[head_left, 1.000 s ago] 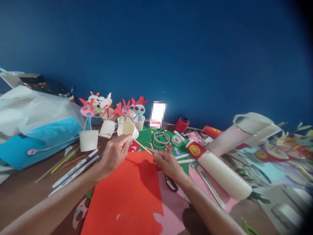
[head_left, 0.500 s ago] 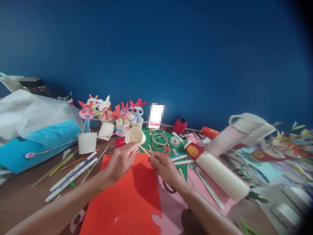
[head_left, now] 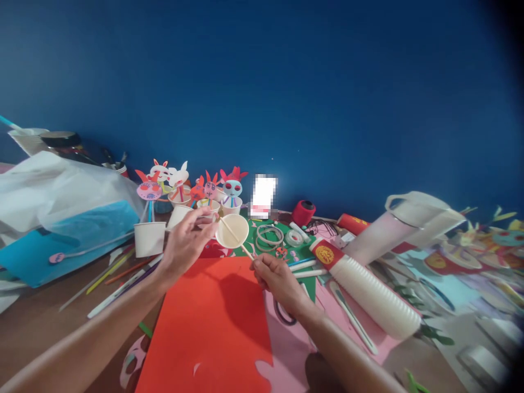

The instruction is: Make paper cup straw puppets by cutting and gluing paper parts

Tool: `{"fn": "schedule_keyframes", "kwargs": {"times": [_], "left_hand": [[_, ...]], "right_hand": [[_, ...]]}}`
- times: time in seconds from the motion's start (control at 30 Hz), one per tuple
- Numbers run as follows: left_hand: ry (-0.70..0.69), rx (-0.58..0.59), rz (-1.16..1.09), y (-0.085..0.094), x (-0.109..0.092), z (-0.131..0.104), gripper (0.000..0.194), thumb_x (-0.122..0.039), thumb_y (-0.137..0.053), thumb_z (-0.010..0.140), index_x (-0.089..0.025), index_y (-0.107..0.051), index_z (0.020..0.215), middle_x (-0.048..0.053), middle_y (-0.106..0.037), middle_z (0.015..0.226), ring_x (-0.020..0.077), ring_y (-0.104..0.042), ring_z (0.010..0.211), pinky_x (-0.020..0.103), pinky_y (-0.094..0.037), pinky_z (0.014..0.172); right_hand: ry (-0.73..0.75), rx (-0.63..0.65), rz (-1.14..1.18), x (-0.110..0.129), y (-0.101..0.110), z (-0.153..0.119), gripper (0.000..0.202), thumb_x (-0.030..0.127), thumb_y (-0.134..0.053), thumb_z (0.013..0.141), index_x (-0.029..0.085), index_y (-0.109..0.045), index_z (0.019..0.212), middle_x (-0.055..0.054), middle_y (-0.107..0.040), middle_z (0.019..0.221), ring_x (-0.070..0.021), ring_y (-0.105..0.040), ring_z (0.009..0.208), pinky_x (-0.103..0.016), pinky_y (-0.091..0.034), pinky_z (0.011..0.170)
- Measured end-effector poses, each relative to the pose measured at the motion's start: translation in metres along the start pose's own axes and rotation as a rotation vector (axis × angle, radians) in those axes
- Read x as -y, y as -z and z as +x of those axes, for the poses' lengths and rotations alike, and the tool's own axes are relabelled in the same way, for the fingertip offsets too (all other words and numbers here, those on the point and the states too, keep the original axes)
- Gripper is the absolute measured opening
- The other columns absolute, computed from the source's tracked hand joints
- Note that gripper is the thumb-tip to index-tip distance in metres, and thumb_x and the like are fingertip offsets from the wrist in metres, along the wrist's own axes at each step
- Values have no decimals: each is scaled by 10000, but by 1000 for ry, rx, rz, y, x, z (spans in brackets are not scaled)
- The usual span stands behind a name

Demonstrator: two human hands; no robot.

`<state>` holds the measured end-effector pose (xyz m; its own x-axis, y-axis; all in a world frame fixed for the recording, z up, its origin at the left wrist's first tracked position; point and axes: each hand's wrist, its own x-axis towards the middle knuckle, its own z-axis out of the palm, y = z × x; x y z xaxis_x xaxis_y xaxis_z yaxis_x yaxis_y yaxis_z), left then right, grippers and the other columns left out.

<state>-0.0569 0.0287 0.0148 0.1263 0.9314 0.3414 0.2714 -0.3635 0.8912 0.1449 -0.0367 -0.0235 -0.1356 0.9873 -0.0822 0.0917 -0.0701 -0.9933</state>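
Note:
My right hand [head_left: 275, 277] is closed on the lower end of a thin wooden stick [head_left: 248, 252]. Its other end reaches up and left across the mouth of a white paper cup [head_left: 232, 231]. The cup is tilted with its opening towards me; whether the stick goes through its wall I cannot tell. Just left of the cup, my left hand [head_left: 189, 236] has its fingers stretched out and apart and holds nothing. An orange-red paper sheet [head_left: 213, 316] lies below both hands.
Behind stand paper cups with puppet heads [head_left: 149, 191]. On the left are a blue plastic package [head_left: 102, 224] and pens [head_left: 123, 289]. A cup stack [head_left: 368, 289], a pitcher [head_left: 380, 229] and a red thread spool [head_left: 303, 213] are on the right. A wired ring [head_left: 269, 237] lies on green paper.
My left hand has let go at the cup and moved left, its fingers opening. The cup's mouth now shows more fully, with the stick across it. My right hand keeps its hold.

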Motion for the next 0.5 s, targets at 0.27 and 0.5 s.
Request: {"fn": "schedule_keyframes", "kwargs": {"times": [0.27, 0.5], "left_hand": [[8, 366, -201, -4, 25, 5, 780, -402, -689, 603, -228, -363, 1290, 112, -385, 1353, 299, -354, 1226, 394, -385, 944], [137, 364, -342, -5, 33, 5, 851, -441, -697, 577, -172, -331, 1297, 156, -539, 1184, 314, -498, 1080, 445, -424, 880]], "right_hand": [[27, 2, -33, -1, -5, -3, 235, 327, -412, 831, 147, -537, 746, 56, -397, 500, -51, -315, 422, -174, -227, 402], [48, -3, -94, 4, -7, -7, 241, 330, -399, 834, 148, -548, 780, 58, -423, 479, -55, -364, 395, -164, -276, 382]]}}
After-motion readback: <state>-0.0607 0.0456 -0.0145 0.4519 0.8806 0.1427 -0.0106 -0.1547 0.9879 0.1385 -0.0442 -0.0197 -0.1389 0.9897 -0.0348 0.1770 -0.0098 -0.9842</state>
